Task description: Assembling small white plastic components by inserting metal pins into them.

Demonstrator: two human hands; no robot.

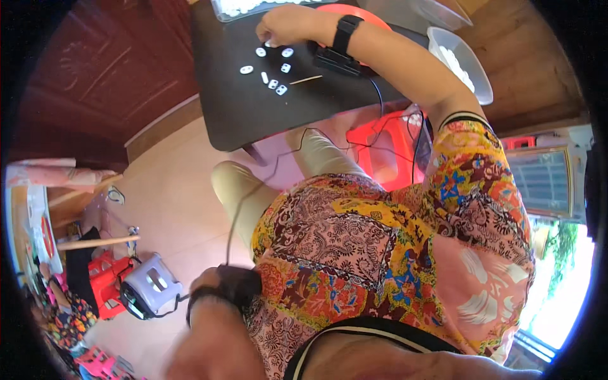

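Where the head view looks down on a dark desk [228, 117], the person's right hand [278, 26] reaches to its far side, fingertips lowered at a small white piece [269, 44]; whether its grip pinches that piece, I cannot tell. Nearer lie white oval pieces [246, 69] and white squarish pieces [282, 90] with dark spots, beside a thin pale stick [306, 80]. The left hand [206, 278], beside the lap, is partly hidden by a black wrist device [239, 287]; its grip is unclear.

Cannot tell grip from mere touch between the right hand [280, 26] and a small white piece [270, 44] half hidden beneath. Cannot see most fingers of the left hand [206, 277], behind a black wrist device [239, 288]. Cut off above: clear plastic tub [223, 18].
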